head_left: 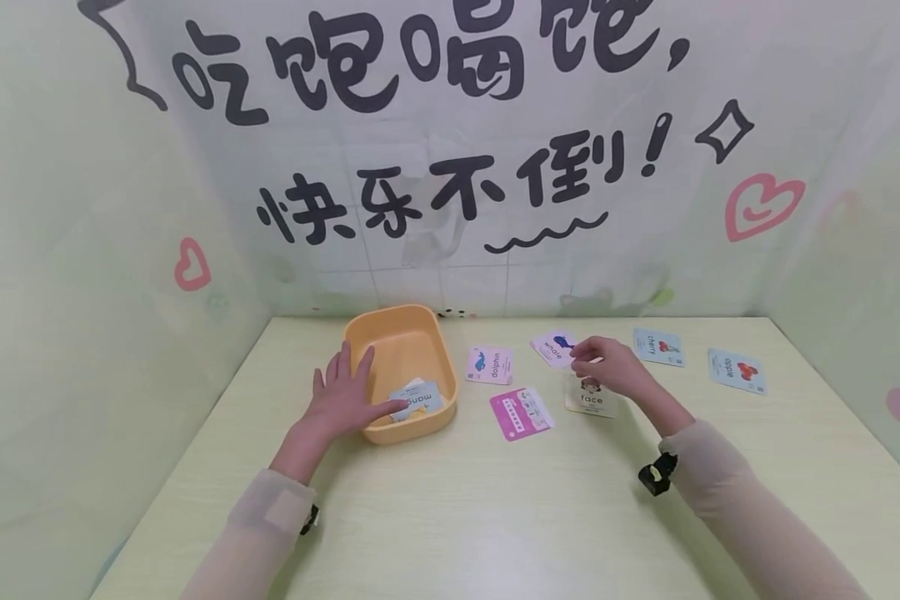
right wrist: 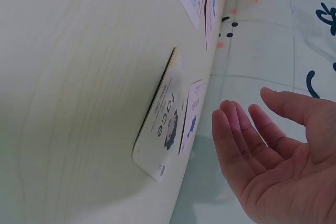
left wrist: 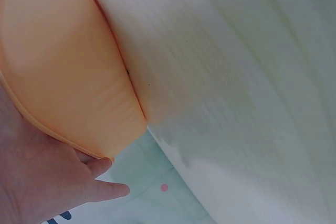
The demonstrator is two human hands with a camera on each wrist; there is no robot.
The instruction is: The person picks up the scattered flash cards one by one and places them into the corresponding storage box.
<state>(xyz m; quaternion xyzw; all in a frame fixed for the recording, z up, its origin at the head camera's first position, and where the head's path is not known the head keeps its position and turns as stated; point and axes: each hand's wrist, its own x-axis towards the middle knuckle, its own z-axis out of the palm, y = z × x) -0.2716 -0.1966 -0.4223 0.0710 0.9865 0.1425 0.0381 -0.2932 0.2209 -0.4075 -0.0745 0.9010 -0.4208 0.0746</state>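
My left hand lies over the left rim of an orange tray with its fingers spread. Its thumb reaches across to a blue "mango" card in the tray. In the left wrist view, fingers rest along the outside of the tray wall. Above a white "face" card, my right hand hovers with loosely bent fingers. The right wrist view shows that hand holding nothing, apart from the "face" card. A "whale" card lies just behind it.
A "dolphin" card and a pink card lie between tray and right hand. Further right are a "cherry" card and an "apple" card. A printed cloth wall borders the table's back.
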